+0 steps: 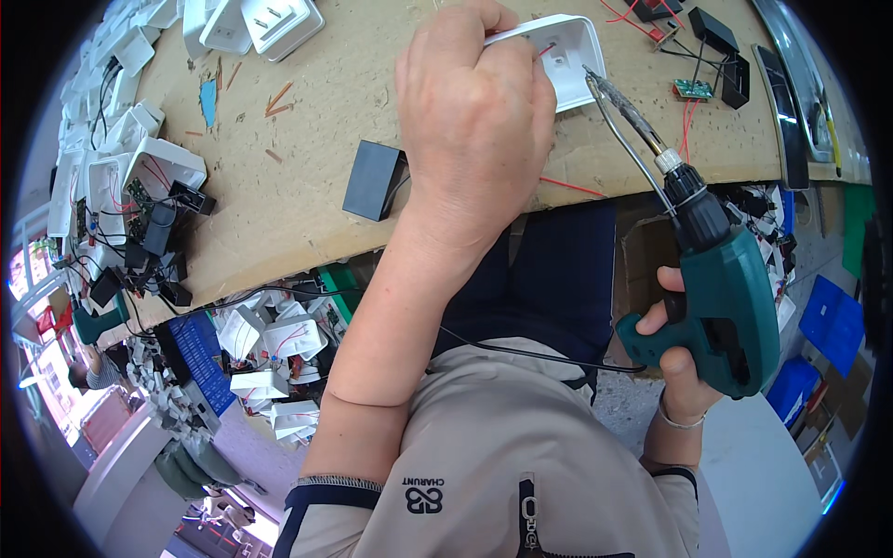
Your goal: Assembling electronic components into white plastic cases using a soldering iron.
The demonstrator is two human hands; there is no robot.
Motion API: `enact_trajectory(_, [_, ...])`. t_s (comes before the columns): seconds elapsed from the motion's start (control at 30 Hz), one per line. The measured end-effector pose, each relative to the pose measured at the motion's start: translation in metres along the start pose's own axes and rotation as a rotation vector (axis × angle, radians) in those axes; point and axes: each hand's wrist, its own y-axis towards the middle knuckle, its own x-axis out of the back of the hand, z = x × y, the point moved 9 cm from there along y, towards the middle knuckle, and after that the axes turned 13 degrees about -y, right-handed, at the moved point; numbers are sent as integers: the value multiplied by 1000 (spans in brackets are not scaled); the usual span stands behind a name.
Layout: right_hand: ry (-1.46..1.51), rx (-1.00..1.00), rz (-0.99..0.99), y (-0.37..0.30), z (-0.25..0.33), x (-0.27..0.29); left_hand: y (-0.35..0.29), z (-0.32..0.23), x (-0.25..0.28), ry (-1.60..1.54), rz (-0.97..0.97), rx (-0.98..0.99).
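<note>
Near the top centre, my left hand [474,121] is closed on a white plastic housing [581,56], its fingertips partly hidden behind the knuckles. A red wire shows inside the housing. My right hand [684,358] grips a green soldering gun [730,307] by its handle, at the right. The gun's long tip and a thin metal tube beside it reach into the open side of the housing; whether the tip touches a contact I cannot tell. A black rectangular box [374,179] with a dark wire lies on the table beside my left wrist.
White housings with circuit boards and black boxes crowd the table's left side [139,195]. A white plug housing [279,23] lies at the back. At the right are a green circuit board [693,89] with wires and black boxes [735,79]. A black cord [539,353] crosses my lap.
</note>
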Motion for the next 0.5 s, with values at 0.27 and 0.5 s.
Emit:
enact_trajectory(0.27, [28,37,-67,-1,11,6,25,26,39,-187,-260,-406])
enact_trajectory(0.5, [76,91,-91,1,21,4,27,81,7,356,198,-154])
